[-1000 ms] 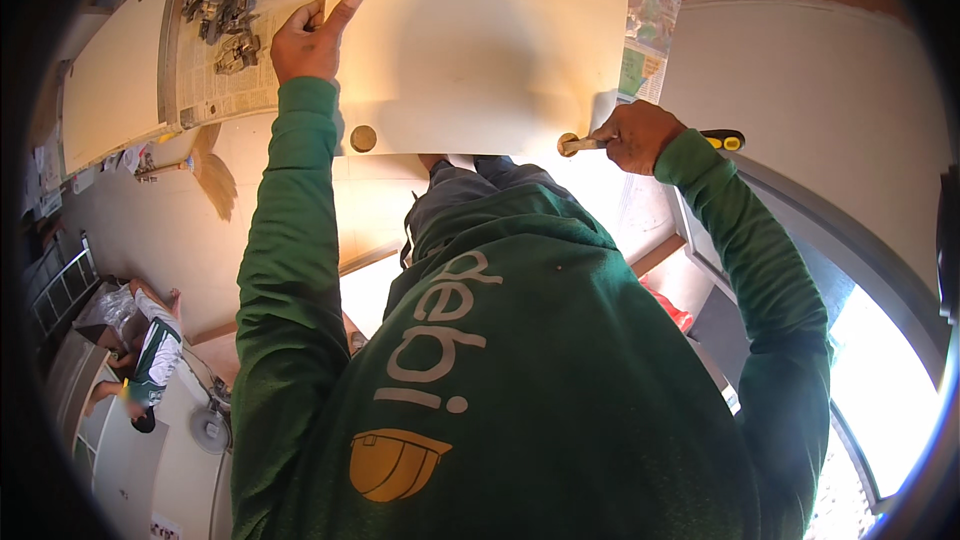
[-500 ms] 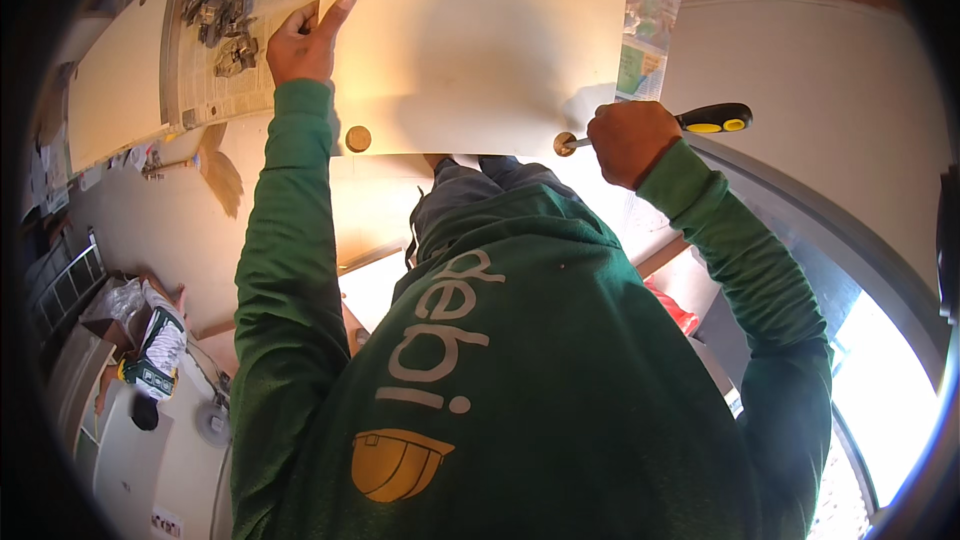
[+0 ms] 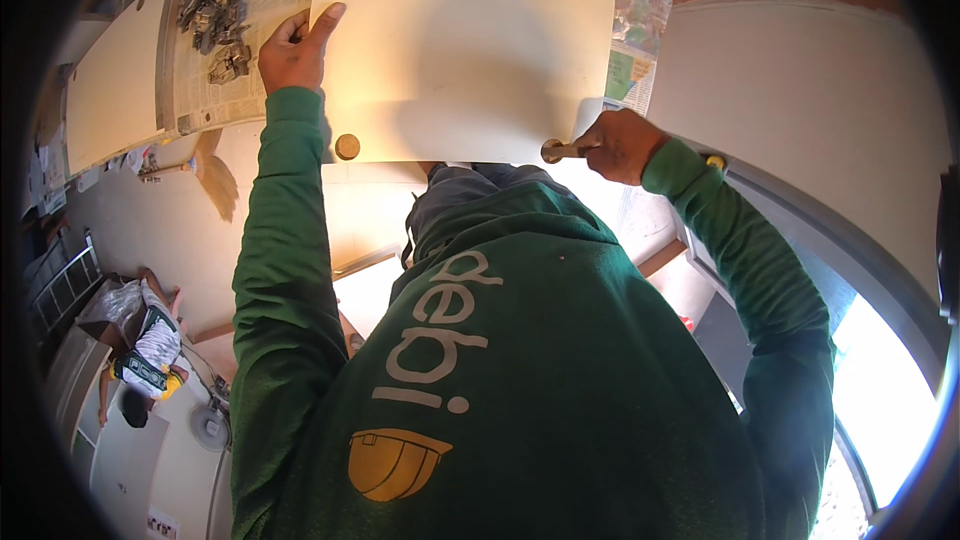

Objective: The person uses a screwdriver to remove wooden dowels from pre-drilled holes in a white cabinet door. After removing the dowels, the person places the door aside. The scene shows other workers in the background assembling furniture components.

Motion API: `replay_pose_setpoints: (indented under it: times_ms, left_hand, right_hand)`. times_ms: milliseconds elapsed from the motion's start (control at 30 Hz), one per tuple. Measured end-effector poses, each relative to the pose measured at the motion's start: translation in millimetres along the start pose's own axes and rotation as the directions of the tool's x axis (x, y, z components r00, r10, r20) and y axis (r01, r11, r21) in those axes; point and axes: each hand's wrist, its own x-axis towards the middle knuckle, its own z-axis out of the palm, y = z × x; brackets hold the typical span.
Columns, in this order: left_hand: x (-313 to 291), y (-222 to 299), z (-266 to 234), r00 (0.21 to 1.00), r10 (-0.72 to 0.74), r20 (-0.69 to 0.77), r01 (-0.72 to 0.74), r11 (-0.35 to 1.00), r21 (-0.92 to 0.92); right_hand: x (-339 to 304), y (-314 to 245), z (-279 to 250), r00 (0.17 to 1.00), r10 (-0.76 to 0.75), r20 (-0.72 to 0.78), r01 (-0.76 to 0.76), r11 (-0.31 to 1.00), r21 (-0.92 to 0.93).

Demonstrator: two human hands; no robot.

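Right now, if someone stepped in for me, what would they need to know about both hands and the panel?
Left hand: open, flat on the left edge of the cream panel, steadying it.
Right hand: closed around a screwdriver, tip at the panel's lower right corner; its yellow and black handle end shows behind the wrist.
Panel lies on newspaper; a pile of metal hinges sits up left.
Done: a round wooden knob sits at the lower left corner.
Left: the right corner fitting appears in progress; whether it is tight cannot be told.
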Motion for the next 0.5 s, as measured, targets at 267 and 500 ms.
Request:
replay_pose_setpoints:
  times_ms: [267,500]
  left_hand:
    - [1.0,-1.0,-0.5,0.999,-0.034,0.036,0.035,0.998,-0.052]
    - [-4.0,4.4,0.8,0.999,0.012,-0.031,-0.013,1.000,-0.020]
  right_hand:
    - [-14.9,-2.0,-0.4,0.973,-0.172,-0.153,0.103,0.919,-0.382]
    - [-10.3,-9.4,7.4,0.909,-0.367,-0.197,0.217,0.821,-0.529]
